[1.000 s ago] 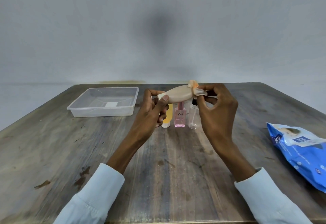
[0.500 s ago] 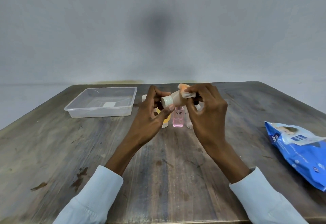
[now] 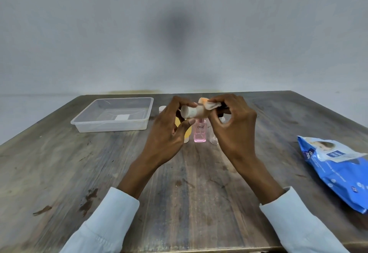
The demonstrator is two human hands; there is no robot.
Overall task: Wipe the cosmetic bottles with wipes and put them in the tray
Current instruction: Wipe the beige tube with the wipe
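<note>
I hold a beige cosmetic tube (image 3: 192,111) sideways above the table's middle. My left hand (image 3: 169,135) grips its white capped end between thumb and fingers. My right hand (image 3: 233,125) pinches a white wipe (image 3: 213,105) against the tube's far end. Behind the hands stand a pink bottle (image 3: 199,133), a partly hidden yellow tube (image 3: 187,133) and a clear bottle (image 3: 213,138). The clear plastic tray (image 3: 111,127) sits at the back left with only a label showing inside it.
A blue pack of wipes (image 3: 338,171) lies at the right edge of the wooden table (image 3: 59,173). A small white-capped container (image 3: 162,109) peeks out behind my left hand. A grey wall stands behind the table.
The tube has turned so its capped end faces more toward me. My right hand with the wipe slid along the tube toward my left hand.
</note>
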